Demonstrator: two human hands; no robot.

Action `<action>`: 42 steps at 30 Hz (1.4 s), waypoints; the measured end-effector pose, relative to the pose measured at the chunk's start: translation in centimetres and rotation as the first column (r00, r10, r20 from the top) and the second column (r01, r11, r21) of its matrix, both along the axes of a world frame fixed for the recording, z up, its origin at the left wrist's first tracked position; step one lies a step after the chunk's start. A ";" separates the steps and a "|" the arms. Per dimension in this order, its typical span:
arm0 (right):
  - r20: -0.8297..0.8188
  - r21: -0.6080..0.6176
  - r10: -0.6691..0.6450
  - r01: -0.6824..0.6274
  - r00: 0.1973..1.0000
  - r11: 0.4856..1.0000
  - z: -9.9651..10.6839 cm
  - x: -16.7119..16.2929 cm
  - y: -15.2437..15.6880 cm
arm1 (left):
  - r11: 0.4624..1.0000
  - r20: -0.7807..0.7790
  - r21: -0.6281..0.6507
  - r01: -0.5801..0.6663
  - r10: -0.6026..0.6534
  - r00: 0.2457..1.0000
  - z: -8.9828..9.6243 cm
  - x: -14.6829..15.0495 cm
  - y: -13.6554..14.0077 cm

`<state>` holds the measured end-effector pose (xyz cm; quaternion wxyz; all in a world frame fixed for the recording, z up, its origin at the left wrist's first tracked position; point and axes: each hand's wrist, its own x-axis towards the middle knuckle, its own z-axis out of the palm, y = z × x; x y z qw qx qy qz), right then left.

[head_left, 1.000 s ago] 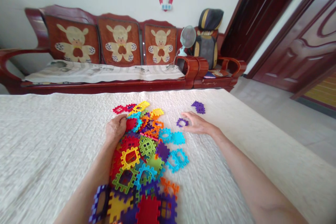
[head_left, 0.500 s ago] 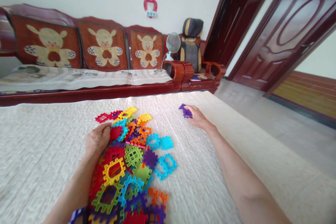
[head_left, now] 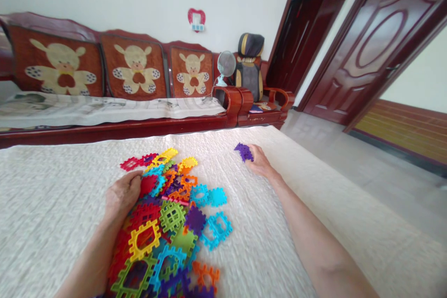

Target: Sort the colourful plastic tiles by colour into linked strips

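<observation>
On the left, my left hand (head_left: 122, 195) is closed, with thumb and fingertips at the edge of a red square interlocking plastic piece (head_left: 148, 185) on the pile. My right hand (head_left: 260, 160) grips purple interlocking plastic pieces (head_left: 244, 152) over the far right of the cloth, apart from the pile. Part of the purple pieces is hidden behind the fingers. Between my arms spreads the heap of notched pieces, among them a green window piece (head_left: 172, 216), a yellow frame (head_left: 144, 239), a purple square (head_left: 195, 220) and a blue frame (head_left: 220, 229).
A cream quilted cloth (head_left: 258, 242) covers the table. Beyond its far edge stands a wooden sofa (head_left: 167, 125) with bear cushions, a small fan (head_left: 226, 65) and a chair (head_left: 249, 79). A dark red door (head_left: 366, 51) is at the right.
The view has shifted slightly, so the whole scene sits a little lower and further left. Both hands keep nearly the same places, the right still holding the purple pieces.
</observation>
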<state>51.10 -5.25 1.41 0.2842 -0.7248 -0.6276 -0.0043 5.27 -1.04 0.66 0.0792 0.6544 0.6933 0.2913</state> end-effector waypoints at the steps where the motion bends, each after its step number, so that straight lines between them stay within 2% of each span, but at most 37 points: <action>1: -0.034 -0.025 -0.099 0.098 0.995 0.995 0.1 -0.6 0.1 | 0.999 0.014 -0.050 -0.009 0.009 1.000 0.2 0.0 -0.1; 4: -0.049 -0.091 -0.317 0.312 0.947 0.946 0.3 -2.2 0.5 | 0.988 0.040 -0.154 -0.014 0.020 0.999 0.4 0.1 -0.1; 8: 0.000 -0.106 -0.392 0.390 0.920 0.915 0.1 -3.1 1.0 | 0.990 0.043 -0.138 -0.021 0.027 0.999 0.3 0.0 0.0; 14: 0.005 -0.005 -0.347 0.347 0.938 0.938 -0.6 -2.5 1.4 | 0.997 0.045 -0.071 -0.020 0.024 0.999 -0.1 -0.2 0.3; 17: 0.025 0.004 -0.349 0.349 0.937 0.937 -0.6 -2.4 1.4 | 0.999 0.055 -0.044 -0.018 0.021 0.998 -0.1 -0.2 0.3; 21: 0.051 -0.023 -0.350 0.352 0.935 0.936 -0.5 -2.3 1.1 | 0.997 0.070 -0.079 -0.010 0.015 0.997 0.0 0.0 0.1; 25: 0.011 0.031 -0.334 0.333 0.943 0.942 -0.5 -2.1 1.0 | 0.994 0.076 -0.110 -0.005 0.014 0.997 0.3 0.1 -0.1; 35: -0.019 0.109 -0.296 0.297 0.955 0.949 -1.1 -2.2 1.8 | 0.997 0.079 -0.082 0.001 0.005 0.997 0.2 0.2 -0.3; 39: -0.015 0.211 -0.215 0.213 0.977 0.954 -1.4 -2.6 1.0 | 0.998 0.094 -0.055 0.000 0.005 0.996 0.0 0.1 -0.3; 42: 0.019 0.239 -0.151 0.142 0.988 0.961 -1.5 -3.0 0.4 | 0.999 0.105 -0.039 0.018 -0.013 0.994 -0.1 0.0 -0.4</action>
